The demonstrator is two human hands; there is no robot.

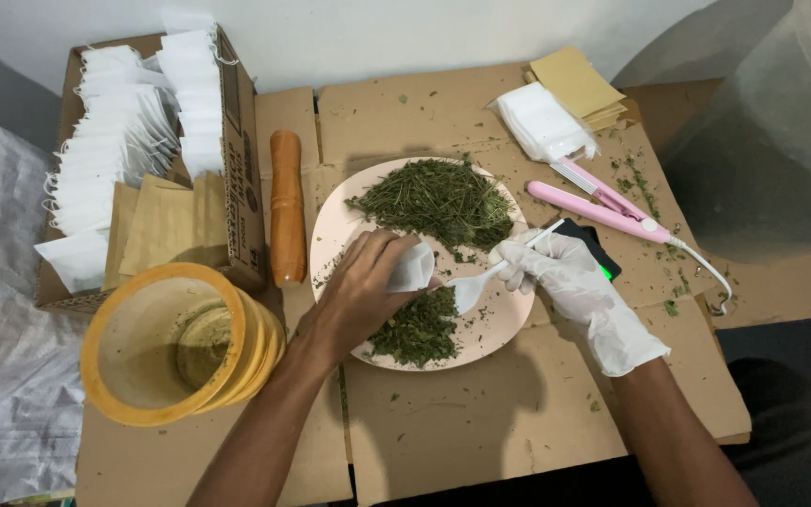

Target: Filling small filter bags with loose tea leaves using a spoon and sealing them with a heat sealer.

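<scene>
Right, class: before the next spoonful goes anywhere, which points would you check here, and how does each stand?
1. Left hand grips the small white bag: ok.
2. Bag mouth open: cannot tell.
3. Gloved right hand holds the white spoon: ok.
4. Spoon bowl beside the bag: ok.
5. Dried green herb on the plate: ok.
6. Spoon loaded: cannot tell.

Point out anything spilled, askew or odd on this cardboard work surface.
Green herb crumbs lie scattered off the plate across the cardboard, thickest by the pink sealer. Only the right hand, holding the white spoon, is gloved; the left hand, holding a small white bag, is bare.
</scene>
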